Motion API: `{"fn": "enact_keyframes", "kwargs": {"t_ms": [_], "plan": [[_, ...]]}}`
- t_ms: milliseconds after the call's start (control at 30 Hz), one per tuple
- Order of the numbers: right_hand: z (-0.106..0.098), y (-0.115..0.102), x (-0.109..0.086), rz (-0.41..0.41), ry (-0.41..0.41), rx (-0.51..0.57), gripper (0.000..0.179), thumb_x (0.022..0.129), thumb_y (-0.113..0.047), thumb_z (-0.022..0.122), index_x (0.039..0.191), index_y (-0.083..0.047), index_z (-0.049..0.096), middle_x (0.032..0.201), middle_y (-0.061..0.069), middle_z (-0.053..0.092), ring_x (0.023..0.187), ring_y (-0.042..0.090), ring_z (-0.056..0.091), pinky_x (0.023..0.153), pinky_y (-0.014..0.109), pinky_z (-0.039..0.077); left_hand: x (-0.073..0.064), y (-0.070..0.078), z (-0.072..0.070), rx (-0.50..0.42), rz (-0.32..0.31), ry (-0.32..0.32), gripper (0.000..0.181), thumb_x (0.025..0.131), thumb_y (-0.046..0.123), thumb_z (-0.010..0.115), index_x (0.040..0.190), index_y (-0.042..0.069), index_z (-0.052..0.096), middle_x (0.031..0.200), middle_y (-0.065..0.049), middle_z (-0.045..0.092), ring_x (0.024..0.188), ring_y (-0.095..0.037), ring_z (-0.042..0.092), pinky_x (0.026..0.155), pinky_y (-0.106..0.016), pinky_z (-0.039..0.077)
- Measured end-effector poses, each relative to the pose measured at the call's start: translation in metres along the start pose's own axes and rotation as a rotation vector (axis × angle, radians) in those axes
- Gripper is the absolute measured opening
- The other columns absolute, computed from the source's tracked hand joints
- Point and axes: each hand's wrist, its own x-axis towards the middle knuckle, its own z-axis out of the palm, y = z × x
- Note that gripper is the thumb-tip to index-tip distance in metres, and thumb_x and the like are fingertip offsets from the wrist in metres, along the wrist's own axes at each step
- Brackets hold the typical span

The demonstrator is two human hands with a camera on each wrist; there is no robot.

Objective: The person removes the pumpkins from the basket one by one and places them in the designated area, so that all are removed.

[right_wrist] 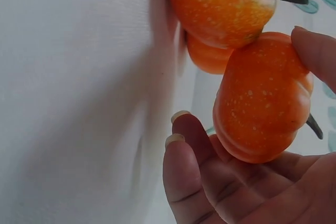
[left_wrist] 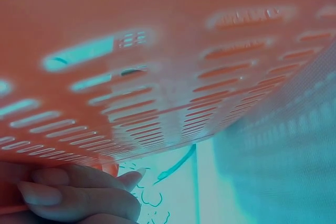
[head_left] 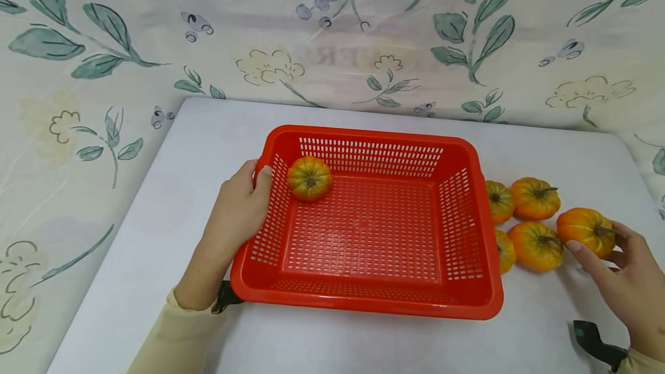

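A red plastic basket [head_left: 363, 224] with slotted walls sits in the middle of the table, one small pumpkin [head_left: 309, 179] in its back left corner. My left hand [head_left: 241, 206] grips the basket's left rim, thumb on top; in the left wrist view its curled fingers [left_wrist: 79, 198] show under the slotted wall. At the far right, my right hand [head_left: 623, 270] holds an orange pumpkin [head_left: 584, 231] between thumb and fingers. The right wrist view shows this pumpkin [right_wrist: 265, 98] between the thumb and palm side, two fingertips extended beside it.
Several more small pumpkins [head_left: 535, 247] stand grouped against the basket's right side, two partly hidden by its wall. The white table [head_left: 171, 201] meets a leaf-patterned cloth [head_left: 332, 74] at its back and left edges.
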Motion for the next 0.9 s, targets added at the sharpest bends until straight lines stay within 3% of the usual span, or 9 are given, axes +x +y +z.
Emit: {"fn": "enact_keyframes", "kwargs": {"t_ms": [167,300,567,900], "plan": [[0.0005,0.0040,0.0017,0.017,-0.031,-0.024,0.095,0.106,-0.045,0.059,0.161,0.010,0.004,0.162,0.042,0.011,0.132,0.067,0.033,0.099,0.078,0.040,-0.0001,0.0008,0.0000,0.000,0.002,-0.001,0.055,0.112,0.043,0.038,0.151,0.005,0.045,0.104,-0.021,0.068,0.067,-0.026,0.073,0.052,-0.039,0.062],[0.0013,0.0049,0.0029,0.017,-0.040,-0.042,0.095,0.106,-0.046,0.058,0.161,0.011,0.006,0.159,0.044,0.017,0.128,0.063,0.034,0.099,0.077,0.043,-0.0001,0.0010,0.0002,0.000,0.008,0.002,0.055,0.112,0.042,0.038,0.151,0.004,0.045,0.105,-0.021,0.068,0.067,-0.026,0.073,0.051,-0.039,0.062],[0.0042,0.0067,0.0051,0.022,-0.043,-0.088,0.094,0.105,-0.050,0.056,0.160,0.013,0.010,0.151,0.044,0.028,0.129,0.058,0.034,0.102,0.074,0.041,0.0001,0.0009,0.0004,-0.003,0.005,-0.001,0.055,0.112,0.042,0.038,0.151,0.003,0.044,0.105,-0.022,0.067,0.067,-0.026,0.073,0.052,-0.040,0.062],[0.0043,0.0098,0.0081,0.030,-0.089,-0.102,0.097,0.106,-0.054,0.052,0.159,0.014,0.009,0.152,0.046,0.024,0.130,0.061,0.030,0.106,0.078,0.035,0.0009,0.0001,-0.0004,0.002,-0.002,0.000,0.057,0.111,0.045,0.037,0.152,0.005,0.045,0.105,-0.021,0.068,0.068,-0.026,0.073,0.052,-0.039,0.062]]}}
